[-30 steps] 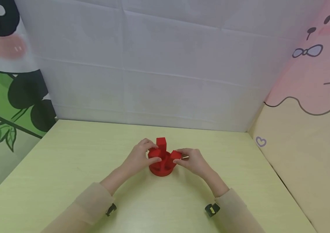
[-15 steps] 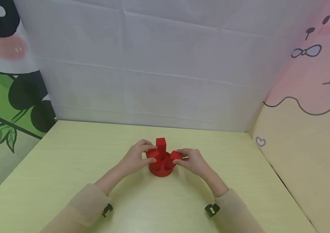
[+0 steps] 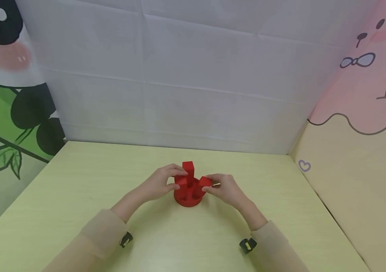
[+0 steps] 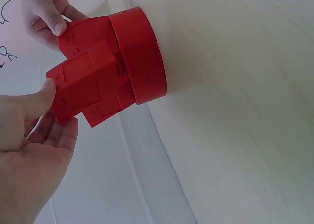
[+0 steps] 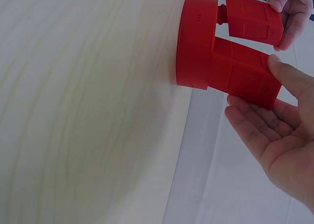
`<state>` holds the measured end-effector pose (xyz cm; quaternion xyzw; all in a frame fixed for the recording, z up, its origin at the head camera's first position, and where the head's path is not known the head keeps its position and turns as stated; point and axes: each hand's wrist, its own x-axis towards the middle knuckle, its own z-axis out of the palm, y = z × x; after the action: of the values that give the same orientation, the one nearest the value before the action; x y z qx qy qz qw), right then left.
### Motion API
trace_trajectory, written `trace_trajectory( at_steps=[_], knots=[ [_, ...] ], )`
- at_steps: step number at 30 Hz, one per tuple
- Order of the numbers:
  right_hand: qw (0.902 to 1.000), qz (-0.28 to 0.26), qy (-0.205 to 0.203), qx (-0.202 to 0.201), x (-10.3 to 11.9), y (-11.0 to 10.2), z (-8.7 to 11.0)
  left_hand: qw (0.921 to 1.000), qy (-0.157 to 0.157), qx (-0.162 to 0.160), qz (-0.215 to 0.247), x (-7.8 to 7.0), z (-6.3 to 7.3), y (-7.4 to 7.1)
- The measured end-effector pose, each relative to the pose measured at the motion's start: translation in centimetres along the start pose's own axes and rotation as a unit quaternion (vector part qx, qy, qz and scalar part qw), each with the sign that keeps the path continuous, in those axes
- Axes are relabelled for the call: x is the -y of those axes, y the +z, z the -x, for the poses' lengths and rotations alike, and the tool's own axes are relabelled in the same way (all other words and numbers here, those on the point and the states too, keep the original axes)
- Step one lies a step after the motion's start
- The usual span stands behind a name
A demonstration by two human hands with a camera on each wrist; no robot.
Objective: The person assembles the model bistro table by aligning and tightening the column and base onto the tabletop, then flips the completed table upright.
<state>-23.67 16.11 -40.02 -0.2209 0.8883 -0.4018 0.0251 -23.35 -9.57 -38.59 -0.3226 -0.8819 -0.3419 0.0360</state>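
A round red base (image 3: 188,202) stands on the table, printed with small numbers. My left hand (image 3: 160,184) pinches a red block (image 4: 86,81) by its outer end, thumb on one side and fingers on the other. In the right wrist view a small knob shows between that block (image 5: 252,18) and the base. My right hand (image 3: 225,188) grips a second red block (image 5: 244,74), which leans outward with its lower end at the base's right side. Upright at the back of the base is a third red block (image 3: 188,170), touched by neither hand.
The pale yellow table (image 3: 77,196) spreads around the base. A white sheet wall (image 3: 193,94) rises behind it, with cartoon-printed panels (image 3: 352,158) at the sides. Dark devices (image 3: 248,245) sit at both wrists.
My left hand draws the block slightly left, then turns it so it stands more upright over the base's left side. The right hand and its block stay nearly still.
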Motion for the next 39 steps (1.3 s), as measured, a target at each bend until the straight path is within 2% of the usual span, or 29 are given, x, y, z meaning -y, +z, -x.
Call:
trace_trajectory(
  at_steps=[5,8,10,16,19,23,32,35,39],
  knots=[
    [1.0,-0.004,-0.003,0.001,0.0,0.0,0.0,1.0,-0.005,0.001,0.001,-0.2,0.1,0.0],
    [1.0,-0.002,-0.003,-0.001,0.0,0.0,0.1,0.9992,-0.039,-0.012,0.008,-0.5,0.2,0.1],
    [1.0,0.002,-0.003,-0.003,0.1,0.0,0.1,0.9969,-0.071,-0.033,0.012,-0.8,0.2,0.3],
    [1.0,0.001,-0.002,-0.005,0.2,-0.1,0.2,0.9791,-0.168,-0.111,0.034,-1.5,-0.1,1.1],
    [1.0,0.001,-0.003,-0.005,0.2,-0.1,0.3,0.9702,-0.206,-0.12,0.041,-1.9,-0.4,1.4],
    [1.0,0.006,-0.005,-0.005,0.2,-0.1,0.3,0.9641,-0.236,-0.115,0.04,-2.2,-0.8,1.7],
    [1.0,0.001,-0.003,-0.001,0.3,0.0,0.3,0.9629,-0.244,-0.104,0.047,-2.5,-0.8,2.1],
    [1.0,0.002,-0.002,-0.002,0.4,0.0,0.4,0.9665,-0.23,-0.104,0.049,-2.5,-0.7,2.0],
    [1.0,0.003,0.001,-0.002,0.5,0.0,0.4,0.9763,-0.189,-0.095,0.043,-2.4,-0.5,1.8]
  ],
)
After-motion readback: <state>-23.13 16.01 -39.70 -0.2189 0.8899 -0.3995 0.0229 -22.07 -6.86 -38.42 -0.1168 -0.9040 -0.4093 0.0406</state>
